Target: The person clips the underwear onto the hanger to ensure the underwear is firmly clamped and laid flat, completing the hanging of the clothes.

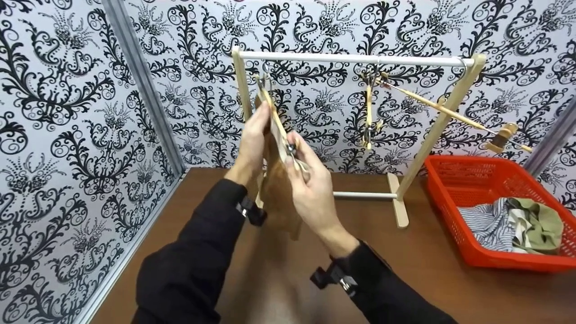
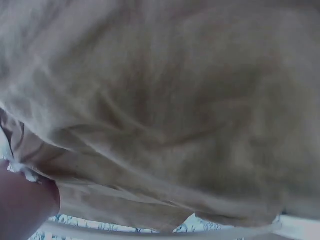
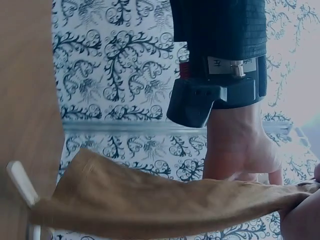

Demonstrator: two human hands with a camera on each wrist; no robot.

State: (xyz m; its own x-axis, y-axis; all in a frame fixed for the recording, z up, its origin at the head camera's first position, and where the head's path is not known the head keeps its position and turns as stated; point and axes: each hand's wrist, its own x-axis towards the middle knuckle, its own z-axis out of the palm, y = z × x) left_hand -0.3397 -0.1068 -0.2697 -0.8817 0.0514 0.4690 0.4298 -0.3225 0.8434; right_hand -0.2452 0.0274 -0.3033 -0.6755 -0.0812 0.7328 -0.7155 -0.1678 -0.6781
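Note:
A brown garment (image 1: 276, 193) hangs from a wooden clip hanger (image 1: 276, 118) at the left end of the rack, seen nearly edge-on. My left hand (image 1: 252, 143) holds the garment's top edge against the hanger bar, around its middle. At the near end, my right hand (image 1: 313, 182) pinches the metal clip (image 1: 291, 147) between thumb and fingers, with the pale waist edge right by it. Brown cloth (image 2: 175, 110) fills most of the left wrist view. In the right wrist view the garment (image 3: 150, 200) stretches out below the left hand (image 3: 240, 145).
Two more wooden clip hangers (image 1: 369, 108) hang toward the right of the rack's white rail (image 1: 310, 56); one slants out to the right. A red basket (image 1: 450, 220) at the right holds a striped cloth (image 1: 486, 222) and an olive cloth (image 1: 542, 225). Patterned walls enclose the table.

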